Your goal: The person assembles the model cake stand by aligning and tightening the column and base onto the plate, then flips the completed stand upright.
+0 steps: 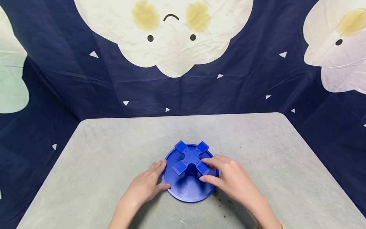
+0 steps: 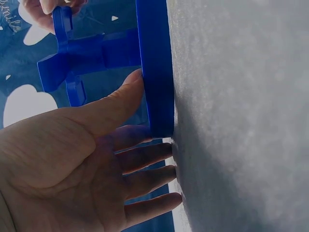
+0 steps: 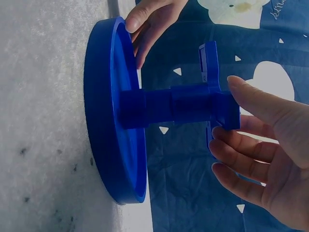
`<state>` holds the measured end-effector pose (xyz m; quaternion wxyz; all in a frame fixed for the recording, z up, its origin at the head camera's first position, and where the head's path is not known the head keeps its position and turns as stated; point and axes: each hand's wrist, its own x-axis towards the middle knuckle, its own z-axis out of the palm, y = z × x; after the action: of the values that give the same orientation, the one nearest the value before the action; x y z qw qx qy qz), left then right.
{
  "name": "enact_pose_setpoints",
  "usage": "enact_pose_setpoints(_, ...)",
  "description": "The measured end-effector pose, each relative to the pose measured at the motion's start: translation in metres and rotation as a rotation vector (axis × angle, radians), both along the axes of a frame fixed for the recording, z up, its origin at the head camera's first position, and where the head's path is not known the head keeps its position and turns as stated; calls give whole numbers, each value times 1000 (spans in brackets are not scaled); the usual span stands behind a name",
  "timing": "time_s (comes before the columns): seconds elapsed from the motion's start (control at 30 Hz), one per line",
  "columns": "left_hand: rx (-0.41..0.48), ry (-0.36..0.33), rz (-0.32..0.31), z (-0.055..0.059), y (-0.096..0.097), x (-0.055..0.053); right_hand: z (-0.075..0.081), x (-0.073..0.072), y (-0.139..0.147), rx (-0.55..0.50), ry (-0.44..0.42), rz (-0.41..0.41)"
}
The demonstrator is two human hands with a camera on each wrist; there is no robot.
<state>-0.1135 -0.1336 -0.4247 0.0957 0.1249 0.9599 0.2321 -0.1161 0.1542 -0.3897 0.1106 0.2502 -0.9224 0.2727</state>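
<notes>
A round blue tray (image 1: 186, 192) with a raised rim lies on the table. From its centre rises a blue post (image 3: 159, 105), topped by a blue four-armed cross piece (image 1: 192, 156) with small marks on the arms. At the tray's left rim rests my left hand (image 1: 145, 184): the thumb touches the rim, and the fairly straight fingers spread beside it, near the tabletop. My right hand (image 1: 233, 178) pinches the near right arm of the cross between thumb and fingers. In the right wrist view, this thumb (image 3: 253, 96) lies against the arm's end.
The grey table (image 1: 120, 143) has rounded far corners. Dark specks (image 1: 224, 216) are scattered near the tray's front right. A navy cloth (image 1: 200, 92) with pale clouds and small triangles hangs behind the table and along both sides.
</notes>
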Motion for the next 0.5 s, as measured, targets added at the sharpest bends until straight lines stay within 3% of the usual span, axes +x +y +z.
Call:
enact_pose_setpoints(0.2,-4,11,-2,-1,-2,0,-2,-3,3,-31,-33,41)
enact_pose_setpoints(0.5,-35,12,-7,0,-1,1,-4,-9,11,-105,-181,102)
